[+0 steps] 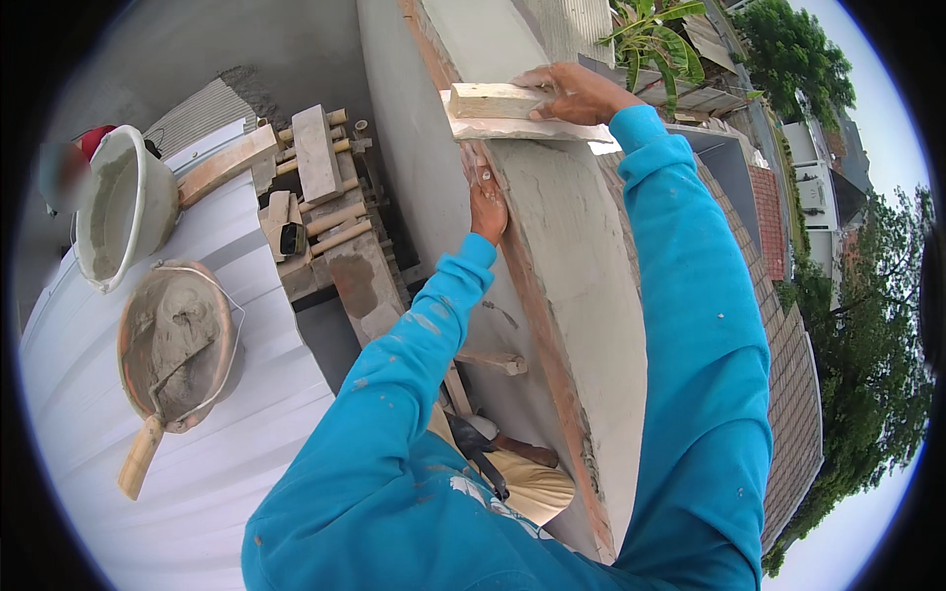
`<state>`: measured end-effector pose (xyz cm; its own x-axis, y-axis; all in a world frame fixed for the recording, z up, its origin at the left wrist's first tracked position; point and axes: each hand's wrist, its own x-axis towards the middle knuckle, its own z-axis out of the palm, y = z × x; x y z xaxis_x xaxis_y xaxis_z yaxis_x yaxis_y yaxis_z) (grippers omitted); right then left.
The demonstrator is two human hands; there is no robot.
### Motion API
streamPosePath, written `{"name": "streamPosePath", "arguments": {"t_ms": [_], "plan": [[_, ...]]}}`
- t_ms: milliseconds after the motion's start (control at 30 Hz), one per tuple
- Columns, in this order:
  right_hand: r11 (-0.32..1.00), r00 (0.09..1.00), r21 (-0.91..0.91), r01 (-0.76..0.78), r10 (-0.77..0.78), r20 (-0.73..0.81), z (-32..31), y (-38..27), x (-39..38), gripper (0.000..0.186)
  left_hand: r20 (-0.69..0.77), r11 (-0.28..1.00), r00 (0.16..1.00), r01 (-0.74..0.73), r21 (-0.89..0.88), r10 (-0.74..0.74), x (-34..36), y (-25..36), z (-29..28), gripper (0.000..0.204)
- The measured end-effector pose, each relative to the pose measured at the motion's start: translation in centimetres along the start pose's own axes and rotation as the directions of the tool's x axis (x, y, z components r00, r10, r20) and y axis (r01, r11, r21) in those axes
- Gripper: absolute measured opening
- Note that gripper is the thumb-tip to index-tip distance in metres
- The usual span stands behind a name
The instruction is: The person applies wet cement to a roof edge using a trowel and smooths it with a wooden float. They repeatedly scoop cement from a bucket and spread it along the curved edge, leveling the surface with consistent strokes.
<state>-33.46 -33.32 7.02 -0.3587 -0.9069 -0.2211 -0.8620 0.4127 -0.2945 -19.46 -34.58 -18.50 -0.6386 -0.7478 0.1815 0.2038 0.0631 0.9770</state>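
Observation:
My right hand (564, 98) grips the bar handle (486, 99) of a pale wooden float (471, 129), which lies across the upper part of a narrow, grey plastered ledge (581, 295). Just below the float, my left hand (486, 200) holds the reddish wooden batten (552, 369) that runs along the ledge's left edge, its fingertips close beneath the float.
Two buckets of grey mortar (108, 212), [the nearer bucket (131, 350) with a trowel (143, 448)], stand on corrugated metal (246, 443). Left of the wall is bamboo-and-plank scaffolding (320, 163). A blurred person (94, 143) shows far left. Roofs (798, 404) lie beyond the right side.

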Motion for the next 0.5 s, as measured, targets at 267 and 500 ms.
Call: {"name": "streamPosePath", "arguments": {"t_ms": [267,500], "plan": [[0.998,0.976,0.042,0.042,-0.050,0.211,0.4,-0.2,-10.5,0.056,0.069,0.725,0.948,0.284,-0.627,-0.312,-0.8,1.2,0.6,0.069],[0.996,0.987,-0.004,0.090,-0.089,0.131,3.4,-2.2,-24.0,0.055,0.003,0.990,0.997,0.083,-0.114,-0.083,0.3,1.4,0.0,0.074]]}}
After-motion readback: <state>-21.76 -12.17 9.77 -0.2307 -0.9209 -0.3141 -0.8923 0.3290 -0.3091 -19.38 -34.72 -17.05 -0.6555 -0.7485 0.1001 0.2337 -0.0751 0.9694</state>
